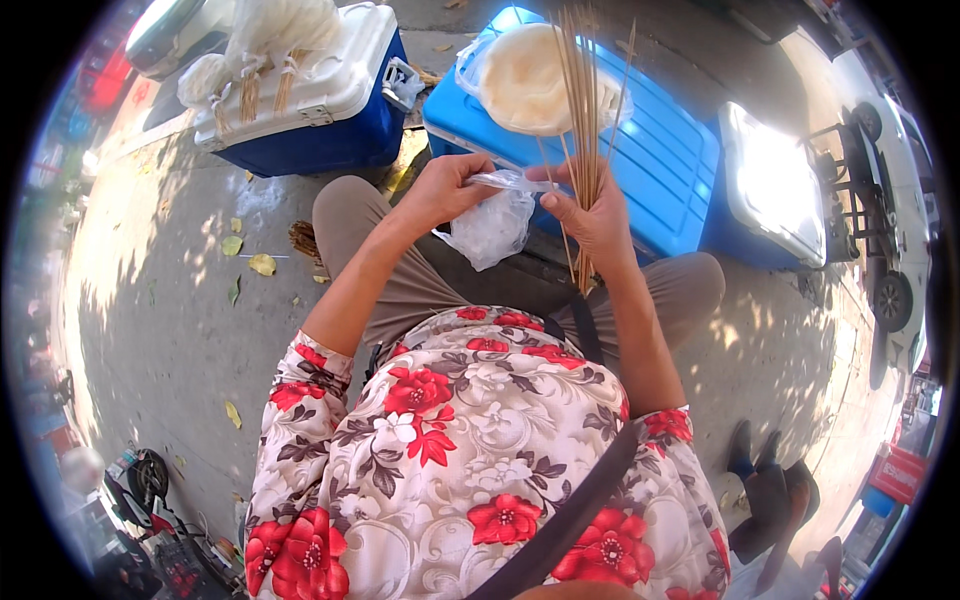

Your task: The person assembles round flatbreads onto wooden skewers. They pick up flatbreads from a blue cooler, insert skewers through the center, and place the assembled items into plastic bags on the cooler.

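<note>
In front of my lap, a clear plastic bag (490,228) hangs with its twisted top stretched between my two hands. My left hand (447,192) is closed, pinching one end of that plastic. A bundle of long thin bamboo skewers (582,95) stands upright in my right hand (597,215), whose thumb and fingers also hold the other end of the bag's top. One or two skewers lean apart from the bundle. Just beyond my hands, a pale round flat stack (522,80), partly wrapped in plastic, rests on a bright blue lidded box (650,150).
To the left, a blue cooler with a white lid (345,75) carries plastic bags (280,35) and bundled sticks (250,95). Another white-lidded cooler (770,180) stands right of the blue box. Leaves (262,264) lie on the pavement; a parked motorbike (150,510) is at lower left.
</note>
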`<act>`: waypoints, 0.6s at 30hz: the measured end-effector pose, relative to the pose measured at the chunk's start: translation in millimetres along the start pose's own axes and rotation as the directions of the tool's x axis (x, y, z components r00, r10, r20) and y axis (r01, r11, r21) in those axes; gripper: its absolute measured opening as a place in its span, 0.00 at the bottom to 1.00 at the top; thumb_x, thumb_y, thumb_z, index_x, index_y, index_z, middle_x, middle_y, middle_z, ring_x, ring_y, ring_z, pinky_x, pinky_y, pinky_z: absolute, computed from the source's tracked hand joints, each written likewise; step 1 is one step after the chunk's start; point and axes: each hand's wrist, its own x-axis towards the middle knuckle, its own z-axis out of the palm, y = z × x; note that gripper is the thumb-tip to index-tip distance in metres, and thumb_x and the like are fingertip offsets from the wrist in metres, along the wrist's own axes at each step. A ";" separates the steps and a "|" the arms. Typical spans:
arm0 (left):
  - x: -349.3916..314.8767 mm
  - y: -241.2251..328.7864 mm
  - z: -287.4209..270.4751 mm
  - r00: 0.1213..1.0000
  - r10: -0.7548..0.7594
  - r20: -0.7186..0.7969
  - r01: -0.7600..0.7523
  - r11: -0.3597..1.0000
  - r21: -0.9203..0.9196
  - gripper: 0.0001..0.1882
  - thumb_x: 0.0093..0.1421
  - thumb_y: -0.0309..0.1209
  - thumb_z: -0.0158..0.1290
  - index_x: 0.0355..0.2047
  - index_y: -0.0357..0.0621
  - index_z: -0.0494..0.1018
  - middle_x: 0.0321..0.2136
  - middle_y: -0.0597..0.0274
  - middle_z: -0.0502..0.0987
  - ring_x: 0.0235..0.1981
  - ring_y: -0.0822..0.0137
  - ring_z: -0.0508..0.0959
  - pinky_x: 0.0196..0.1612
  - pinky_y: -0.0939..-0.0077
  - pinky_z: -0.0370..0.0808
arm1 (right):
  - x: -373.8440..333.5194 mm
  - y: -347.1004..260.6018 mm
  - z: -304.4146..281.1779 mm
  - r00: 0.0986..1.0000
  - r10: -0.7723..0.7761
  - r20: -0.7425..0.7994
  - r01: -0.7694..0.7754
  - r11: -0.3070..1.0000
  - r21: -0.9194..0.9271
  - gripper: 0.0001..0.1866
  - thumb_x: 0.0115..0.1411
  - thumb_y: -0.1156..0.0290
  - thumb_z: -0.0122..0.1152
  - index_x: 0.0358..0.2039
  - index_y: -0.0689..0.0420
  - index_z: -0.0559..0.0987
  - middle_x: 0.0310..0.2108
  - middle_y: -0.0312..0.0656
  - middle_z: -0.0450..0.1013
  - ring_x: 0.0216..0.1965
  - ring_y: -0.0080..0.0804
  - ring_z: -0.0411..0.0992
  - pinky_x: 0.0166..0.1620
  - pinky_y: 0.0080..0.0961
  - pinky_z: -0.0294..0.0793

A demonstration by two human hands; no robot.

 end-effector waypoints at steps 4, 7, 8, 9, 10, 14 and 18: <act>3.0 -4.7 3.0 0.998 0.010 0.063 -0.007 0.998 -0.063 0.10 0.53 0.32 0.56 0.33 0.40 0.72 0.20 0.66 0.72 0.23 0.78 0.69 0.27 0.79 0.66 | -0.5 32.7 -2.9 0.999 -0.032 -0.027 0.027 0.984 -0.177 0.21 0.51 0.68 0.68 0.40 0.60 0.67 0.31 0.37 0.72 0.27 0.18 0.69 0.30 0.13 0.68; 1.4 -2.4 7.8 0.994 0.019 0.105 -0.031 0.993 0.112 0.14 0.52 0.34 0.57 0.37 0.42 0.71 0.20 0.68 0.72 0.23 0.74 0.71 0.28 0.77 0.67 | -4.6 41.6 -4.1 0.996 0.019 -0.089 -0.021 0.999 -0.031 0.19 0.53 0.70 0.66 0.41 0.59 0.67 0.27 0.34 0.69 0.27 0.18 0.69 0.28 0.13 0.67; -5.6 12.4 9.4 0.990 0.000 0.144 -0.035 0.970 0.239 0.16 0.51 0.36 0.58 0.38 0.44 0.70 0.20 0.66 0.73 0.23 0.71 0.72 0.29 0.75 0.68 | -6.5 38.7 -5.7 0.992 0.065 -0.109 -0.061 0.997 0.040 0.18 0.54 0.70 0.65 0.41 0.59 0.67 0.27 0.35 0.70 0.26 0.18 0.69 0.26 0.13 0.66; -11.6 20.6 12.3 0.983 -0.024 0.179 -0.044 0.931 0.363 0.17 0.51 0.38 0.58 0.39 0.45 0.70 0.20 0.64 0.73 0.22 0.69 0.73 0.29 0.74 0.68 | -8.2 31.8 -8.9 0.986 0.112 -0.126 -0.098 0.989 0.112 0.18 0.54 0.70 0.65 0.41 0.59 0.67 0.26 0.35 0.70 0.24 0.18 0.68 0.24 0.13 0.65; -16.4 14.2 18.4 0.982 -0.015 0.187 -0.053 0.933 0.357 0.17 0.49 0.40 0.58 0.38 0.47 0.72 0.20 0.56 0.74 0.24 0.58 0.75 0.30 0.67 0.70 | -11.0 25.0 -11.9 0.978 0.158 -0.137 -0.131 0.974 0.186 0.17 0.55 0.71 0.64 0.41 0.58 0.67 0.25 0.36 0.70 0.23 0.18 0.68 0.22 0.13 0.64; -26.8 -43.8 33.8 0.990 -0.058 0.132 -0.032 0.804 0.594 0.12 0.49 0.35 0.55 0.34 0.47 0.74 0.23 0.54 0.76 0.30 0.51 0.76 0.32 0.60 0.71 | -24.3 13.0 -28.2 0.968 0.221 -0.122 -0.170 0.927 0.336 0.15 0.56 0.71 0.63 0.40 0.57 0.67 0.22 0.37 0.69 0.15 0.16 0.63 0.15 0.12 0.55; -24.8 -82.6 19.9 0.990 -0.028 -0.141 0.119 0.711 0.693 0.10 0.49 0.33 0.54 0.33 0.48 0.74 0.27 0.56 0.77 0.33 0.52 0.76 0.34 0.59 0.71 | -46.5 15.7 -36.5 0.957 0.206 -0.206 -0.181 0.974 0.135 0.13 0.58 0.72 0.60 0.40 0.57 0.67 0.21 0.36 0.68 0.15 0.16 0.62 0.15 0.12 0.55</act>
